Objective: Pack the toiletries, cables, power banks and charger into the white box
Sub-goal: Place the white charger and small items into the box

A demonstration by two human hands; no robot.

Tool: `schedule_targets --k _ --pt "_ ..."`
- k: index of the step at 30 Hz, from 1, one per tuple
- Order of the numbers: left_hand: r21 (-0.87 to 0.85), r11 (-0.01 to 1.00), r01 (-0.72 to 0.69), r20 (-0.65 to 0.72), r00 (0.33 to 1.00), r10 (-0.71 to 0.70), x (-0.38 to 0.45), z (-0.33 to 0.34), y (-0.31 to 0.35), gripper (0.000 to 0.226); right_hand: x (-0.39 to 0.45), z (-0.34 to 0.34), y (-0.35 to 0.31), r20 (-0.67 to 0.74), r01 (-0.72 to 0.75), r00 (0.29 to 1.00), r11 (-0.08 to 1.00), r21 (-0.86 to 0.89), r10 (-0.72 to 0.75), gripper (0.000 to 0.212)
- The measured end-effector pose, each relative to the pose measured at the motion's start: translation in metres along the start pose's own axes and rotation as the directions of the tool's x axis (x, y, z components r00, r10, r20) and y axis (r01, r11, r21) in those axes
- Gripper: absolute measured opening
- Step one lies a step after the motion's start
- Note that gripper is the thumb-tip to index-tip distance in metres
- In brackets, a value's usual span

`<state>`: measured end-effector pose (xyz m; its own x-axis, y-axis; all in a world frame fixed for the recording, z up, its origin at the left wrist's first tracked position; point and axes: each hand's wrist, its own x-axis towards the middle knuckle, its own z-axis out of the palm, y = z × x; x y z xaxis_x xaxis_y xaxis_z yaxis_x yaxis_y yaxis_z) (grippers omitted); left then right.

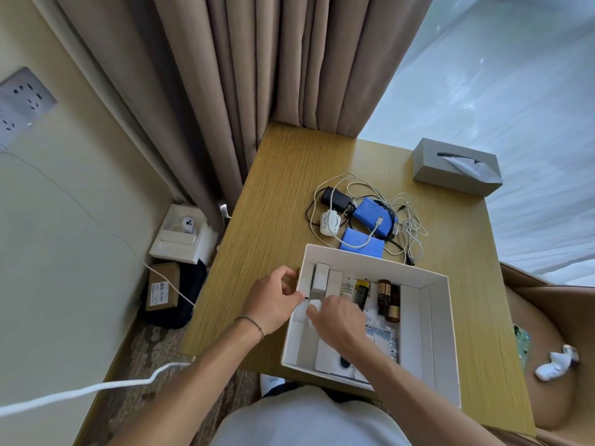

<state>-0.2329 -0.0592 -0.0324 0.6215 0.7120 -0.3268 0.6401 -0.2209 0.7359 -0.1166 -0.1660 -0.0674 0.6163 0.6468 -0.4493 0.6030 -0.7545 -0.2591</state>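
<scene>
The white box (441, 320) lies open on the wooden table (277, 201). Inside are small white toiletry boxes (320, 280), a black comb (360, 296), brown bottles (388, 299) and sachets. My left hand (273, 297) pinches the box's left wall. My right hand (335, 320) reaches inside, fingers closed on a small white toiletry box (315, 306). Behind the box lie two blue power banks (373, 215) (362, 241), a black charger (335, 198), a white plug adapter (330, 223) and tangled white and black cables (405, 226).
A grey tissue box (457, 165) stands at the table's far right. Curtains (257, 75) hang behind. On the floor at left are white and brown cartons (177, 236). A brown armchair (553, 317) with a white sock sits right. A white cord (96, 386) crosses bottom left.
</scene>
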Motion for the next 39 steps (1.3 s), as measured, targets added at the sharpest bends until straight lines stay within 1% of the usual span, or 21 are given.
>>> schedule_targets --k 2,5,7,10,12,14,16,22,26,28,30,32,35,39 --pt "0.002 1.000 -0.007 0.009 1.000 0.007 0.000 -0.001 -0.001 0.024 0.000 0.004 -0.001 0.015 -0.030 0.999 0.999 -0.027 0.031 0.040" --pt "-0.012 1.000 -0.013 0.027 1.000 0.013 0.003 -0.001 -0.004 0.025 0.001 0.006 -0.007 -0.002 -0.045 0.999 0.998 -0.040 0.044 0.042" --pt "-0.014 1.000 -0.015 0.037 0.999 0.015 0.004 -0.001 -0.006 0.025 0.002 0.004 -0.007 0.033 -0.059 0.998 0.996 -0.060 0.061 0.039" --pt "-0.021 0.999 -0.025 0.051 0.998 0.027 0.005 -0.001 -0.007 0.023 0.001 0.001 -0.006 0.126 -0.089 0.987 0.992 -0.093 0.100 0.028" --pt "-0.033 0.999 -0.025 0.056 0.998 0.026 0.005 -0.001 -0.007 0.022 -0.001 0.003 -0.007 0.101 -0.110 0.988 0.989 -0.100 0.120 0.026" --pt "-0.038 0.999 -0.024 0.060 0.998 0.026 0.005 -0.001 -0.007 0.022 -0.002 0.006 -0.009 0.025 -0.126 0.991 0.989 -0.082 0.128 0.027" --pt "-0.042 0.999 -0.023 0.060 0.998 0.025 0.004 -0.002 -0.007 0.022 -0.002 0.006 -0.011 -0.016 -0.124 0.992 0.988 -0.088 0.123 0.029" --pt "-0.039 0.999 -0.015 0.073 0.997 0.018 0.008 -0.002 -0.007 0.024 0.002 0.001 -0.015 0.034 -0.057 0.997 0.986 -0.155 0.063 0.039" --pt "-0.009 1.000 -0.028 0.062 0.998 0.028 0.013 -0.002 -0.007 0.018 0.004 -0.008 -0.011 0.069 -0.056 0.995 0.990 -0.130 0.066 0.042" --pt "0.000 1.000 -0.031 0.039 0.999 0.031 0.018 -0.004 -0.004 0.022 0.005 -0.016 -0.010 0.041 -0.048 0.998 0.995 -0.090 0.052 0.040" --pt "0.024 0.999 -0.049 0.010 0.999 0.048 0.023 -0.007 0.002 0.024 0.006 -0.025 -0.007 -0.003 -0.026 1.000 0.999 -0.045 0.026 0.033" --pt "0.054 0.996 -0.072 -0.018 0.997 0.073 0.031 -0.010 0.008 0.019 0.008 -0.036 -0.008 -0.051 0.008 0.999 1.000 -0.011 -0.009 0.025" --pt "0.100 0.985 -0.137 -0.068 0.987 0.144 0.046 -0.012 0.027 0.007 0.014 -0.064 -0.005 -0.133 0.048 0.990 0.994 0.094 -0.035 0.017" --pt "0.170 0.959 -0.225 -0.118 0.962 0.247 0.075 -0.017 0.062 0.009 0.027 -0.103 0.006 -0.229 0.091 0.972 0.976 0.198 -0.044 0.017"
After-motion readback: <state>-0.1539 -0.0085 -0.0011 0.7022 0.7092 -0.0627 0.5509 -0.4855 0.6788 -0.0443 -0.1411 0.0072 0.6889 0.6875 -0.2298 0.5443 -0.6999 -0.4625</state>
